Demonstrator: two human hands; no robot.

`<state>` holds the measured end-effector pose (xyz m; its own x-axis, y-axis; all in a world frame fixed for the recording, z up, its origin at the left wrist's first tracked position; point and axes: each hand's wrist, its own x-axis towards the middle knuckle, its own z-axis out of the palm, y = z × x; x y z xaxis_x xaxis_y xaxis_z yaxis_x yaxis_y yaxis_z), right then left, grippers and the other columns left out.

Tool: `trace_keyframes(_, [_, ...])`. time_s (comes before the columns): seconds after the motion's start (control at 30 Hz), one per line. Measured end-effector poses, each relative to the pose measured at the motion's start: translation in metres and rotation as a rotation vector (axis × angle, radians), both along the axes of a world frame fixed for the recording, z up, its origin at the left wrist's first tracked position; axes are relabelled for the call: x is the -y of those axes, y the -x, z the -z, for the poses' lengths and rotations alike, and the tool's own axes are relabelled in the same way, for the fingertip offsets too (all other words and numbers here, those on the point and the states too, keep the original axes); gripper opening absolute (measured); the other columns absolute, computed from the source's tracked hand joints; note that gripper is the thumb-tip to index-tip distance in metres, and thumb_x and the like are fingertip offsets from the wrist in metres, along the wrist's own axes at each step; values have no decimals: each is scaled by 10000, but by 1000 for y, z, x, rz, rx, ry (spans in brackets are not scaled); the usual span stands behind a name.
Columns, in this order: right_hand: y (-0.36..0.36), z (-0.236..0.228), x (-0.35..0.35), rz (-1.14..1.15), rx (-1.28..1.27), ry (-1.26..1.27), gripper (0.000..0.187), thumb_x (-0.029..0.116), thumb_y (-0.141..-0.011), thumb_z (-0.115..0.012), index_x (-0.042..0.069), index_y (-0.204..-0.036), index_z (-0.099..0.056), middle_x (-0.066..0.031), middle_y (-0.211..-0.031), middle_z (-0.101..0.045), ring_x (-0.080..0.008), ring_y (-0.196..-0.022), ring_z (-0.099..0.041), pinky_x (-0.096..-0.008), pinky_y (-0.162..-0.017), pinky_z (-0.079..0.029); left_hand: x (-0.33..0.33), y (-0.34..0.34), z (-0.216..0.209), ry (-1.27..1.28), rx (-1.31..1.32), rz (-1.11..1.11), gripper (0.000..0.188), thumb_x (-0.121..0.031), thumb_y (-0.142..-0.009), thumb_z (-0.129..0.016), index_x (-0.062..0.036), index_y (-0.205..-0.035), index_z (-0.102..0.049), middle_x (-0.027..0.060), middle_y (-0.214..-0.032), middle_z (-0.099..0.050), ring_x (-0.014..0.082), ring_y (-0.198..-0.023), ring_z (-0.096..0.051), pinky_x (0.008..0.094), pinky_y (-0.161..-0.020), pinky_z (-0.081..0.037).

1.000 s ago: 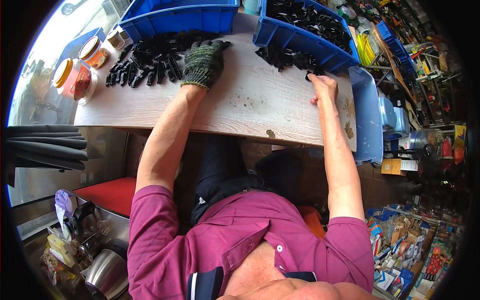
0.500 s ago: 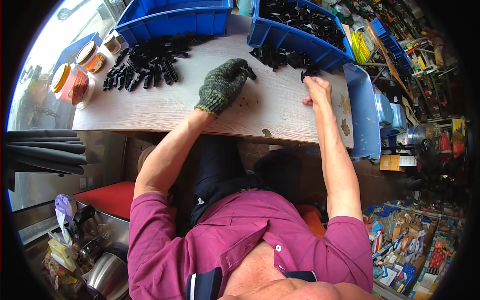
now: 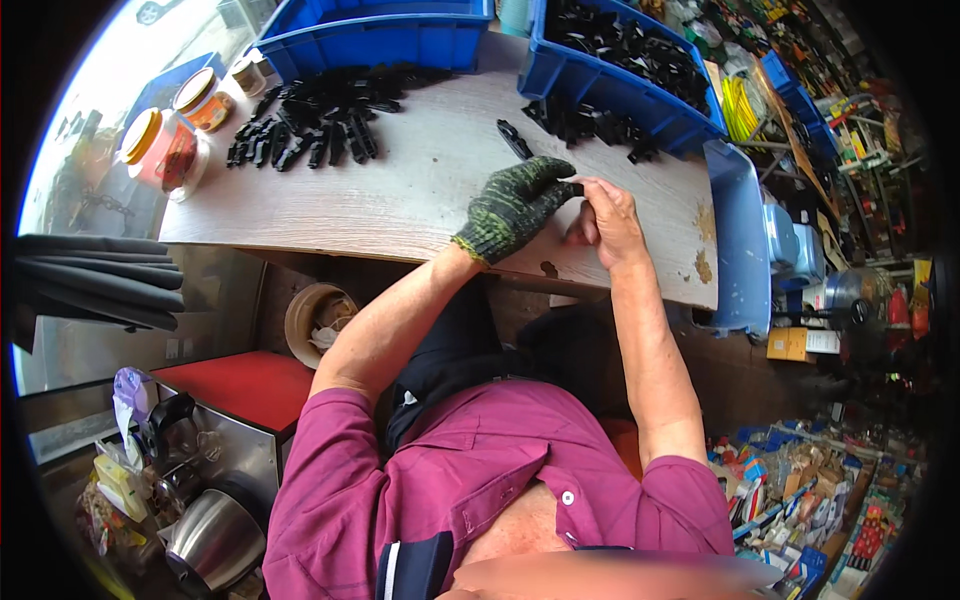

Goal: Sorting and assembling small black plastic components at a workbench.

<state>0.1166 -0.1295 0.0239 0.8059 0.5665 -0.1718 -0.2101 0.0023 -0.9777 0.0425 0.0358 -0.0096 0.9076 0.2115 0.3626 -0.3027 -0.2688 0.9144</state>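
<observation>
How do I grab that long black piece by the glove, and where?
Probably best to pinch the far end of the black piece across its narrow width, coming from the left: it is long and thin, its near end meets the glove in this view, and the pile is just right of it.

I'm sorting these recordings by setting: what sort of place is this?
Probably a small workshop or hardware shop: a blue plastic bin heaped with black parts, coiled yellow cable or tubing, and packaged goods crowding the right side.
</observation>
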Motion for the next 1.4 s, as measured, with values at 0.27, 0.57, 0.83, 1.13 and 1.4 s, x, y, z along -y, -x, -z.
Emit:
trace_keyframes(0.27, [6, 4, -1, 14, 188, 118, 323, 336, -957, -647, 17, -1001, -669, 21, -492, -440, -79, -377, -394, -272, -411, -449, 1, -7, -20, 370, -285, 85, 285, -193, -975, -641, -20, -1200, -654, 14, -763, -629, 80, -608, -555, 257, -543, -470])
trace_keyframes(0.57, [5, 18, -5, 51, 359, 42, 322, 376, -989, -572, 89, -842, -557, 39, -513, -391, -86, -384, -368, -260, -383, -351, -3, -11, -1, -69, -1, -82, 333, -229, -949, -644, -60, -1235, -631, 137, -913, -691, 287, -816, -682, 400, -743, -549])
trace_keyframes(0.83, [17, 11, -6, 192, 74, -37, 238, 318, -985, -523, 125, -850, -501, 32, -494, -296, -106, -381, -342, -331, -336, -467, -67, -19, -31, -1035, -92, -139, 200, -234, -887, -643, -153, -1059, -704, 127, -1075, -618, 374, -1002, -585, 485, -818, -493])
trace_keyframes(1.13, [18, -1, -13, 357, -3, -43, 372, 416, -974, -497, 119, -755, -448, 26, -515, -299, -130, -421, -366, -402, -417, -531, -51, -9, -22, -698, 126, -141, 160, -242, -923, -671, -136, -1036, -709, 136, -916, -655, 359, -842, -642, 458, -752, -516])
trace_keyframes(1.4, [17, 6, -8, 413, -7, -140, 336, 381, -986, -477, 95, -809, -493, -17, -547, -405, -131, -385, -394, -353, -367, -499, 10, 7, -11, -65, -7, 37, 225, -213, -965, -634, -50, -1116, -670, 181, -1041, -692, 391, -967, -659, 428, -786, -530])
